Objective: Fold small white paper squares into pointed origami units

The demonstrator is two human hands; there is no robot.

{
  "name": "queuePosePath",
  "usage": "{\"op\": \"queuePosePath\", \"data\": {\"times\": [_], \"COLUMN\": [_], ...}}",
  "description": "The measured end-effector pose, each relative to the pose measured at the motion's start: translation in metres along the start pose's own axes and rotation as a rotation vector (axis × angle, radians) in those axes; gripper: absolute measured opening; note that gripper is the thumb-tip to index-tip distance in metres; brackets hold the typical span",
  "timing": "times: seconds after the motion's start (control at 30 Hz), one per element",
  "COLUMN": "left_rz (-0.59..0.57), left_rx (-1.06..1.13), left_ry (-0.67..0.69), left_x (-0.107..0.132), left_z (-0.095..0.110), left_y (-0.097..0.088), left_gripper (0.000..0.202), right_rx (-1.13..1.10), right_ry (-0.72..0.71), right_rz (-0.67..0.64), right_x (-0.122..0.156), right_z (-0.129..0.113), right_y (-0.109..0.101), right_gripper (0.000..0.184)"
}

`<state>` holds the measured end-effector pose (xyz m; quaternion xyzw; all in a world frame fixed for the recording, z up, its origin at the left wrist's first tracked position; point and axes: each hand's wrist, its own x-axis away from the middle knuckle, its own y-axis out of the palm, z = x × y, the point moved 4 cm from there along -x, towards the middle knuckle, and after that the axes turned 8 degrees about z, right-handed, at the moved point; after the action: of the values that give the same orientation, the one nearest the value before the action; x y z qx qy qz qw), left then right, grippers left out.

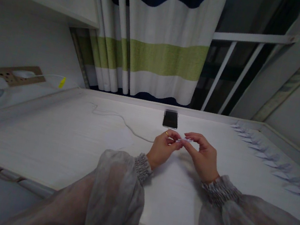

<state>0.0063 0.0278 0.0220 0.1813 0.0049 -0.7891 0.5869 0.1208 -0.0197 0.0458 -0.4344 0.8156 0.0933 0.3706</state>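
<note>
My left hand (pixel 163 147) and my right hand (pixel 203 156) meet above the middle of a white desk (pixel 61 140). Both pinch a small pale folded piece of paper (pixel 183 140) between fingertips and thumbs, held just above the desk top. A ring shows on a finger of my left hand. Both wrists wear sheer grey sleeves with gathered cuffs. Most of the paper is hidden by my fingers.
A dark phone (pixel 170 119) lies flat just beyond my hands. A white cable (pixel 120 117) runs across the desk to the left. A row of several small folded paper shapes (pixel 269 157) lines the right edge. A power strip (pixel 6 75) hangs on the left wall. A striped curtain (pixel 159 56) hangs behind.
</note>
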Motion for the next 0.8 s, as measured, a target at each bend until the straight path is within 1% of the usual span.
{"op": "queuePosePath", "data": {"times": [0.13, 0.3, 0.4, 0.5, 0.6, 0.8], "left_rz": [0.028, 0.051, 0.048, 0.029, 0.010, -0.014], "left_rx": [-0.061, -0.137, -0.171, -0.151, -0.106, -0.013], "left_ry": [0.060, 0.147, 0.193, 0.218, 0.200, 0.090], "left_x": [0.0003, 0.0006, 0.0008, 0.0007, 0.0003, -0.0005], "left_z": [0.0026, 0.0050, 0.0046, 0.0035, 0.0025, 0.0017], "left_y": [-0.0014, -0.0026, -0.0031, -0.0032, -0.0033, -0.0030], "left_gripper": [0.020, 0.015, 0.014, 0.014, 0.014, 0.013], "right_rx": [-0.010, -0.044, -0.081, -0.115, -0.160, -0.200], "right_ry": [-0.008, -0.022, -0.011, 0.001, 0.016, 0.057], "right_rz": [0.020, -0.006, -0.023, -0.043, -0.064, -0.079], "right_x": [-0.0001, 0.0004, 0.0004, -0.0002, -0.0005, 0.0003], "right_z": [-0.0004, 0.0009, 0.0017, 0.0013, 0.0005, 0.0012], "right_y": [-0.0004, 0.0003, 0.0007, 0.0008, 0.0005, 0.0003], "right_gripper": [0.008, 0.005, 0.005, 0.005, 0.004, 0.003]}}
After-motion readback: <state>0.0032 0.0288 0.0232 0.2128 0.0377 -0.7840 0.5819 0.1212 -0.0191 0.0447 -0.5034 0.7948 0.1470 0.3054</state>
